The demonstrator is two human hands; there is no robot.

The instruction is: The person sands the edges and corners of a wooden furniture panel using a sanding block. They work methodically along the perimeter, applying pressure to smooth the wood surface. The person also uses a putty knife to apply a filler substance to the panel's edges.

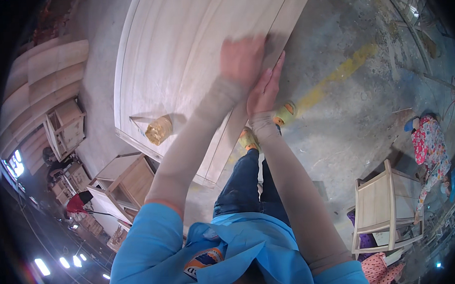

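A large pale wooden panel [168, 58] with visible grain spreads before me, a thin dark seam running close to its right edge. My left hand [241, 59] is closed and pressed on the panel near that seam, smeared by motion. A dark patch lies beside its knuckles, and I cannot make out what, if anything, it grips. Just nearer and to the right, my right hand [264, 93] rests along the panel's edge with fingers stretched out. On the panel's near left part stands a small tub [159, 131] of yellowish paste, with a thin tool beside it.
Wooden cabinet frames [122, 179] stand at the left, and another wooden cabinet [380, 206] at the lower right. Curved panels [42, 89] lean at the far left. A person in floral clothing [428, 143] is at the right. A yellow line [344, 75] marks the concrete floor.
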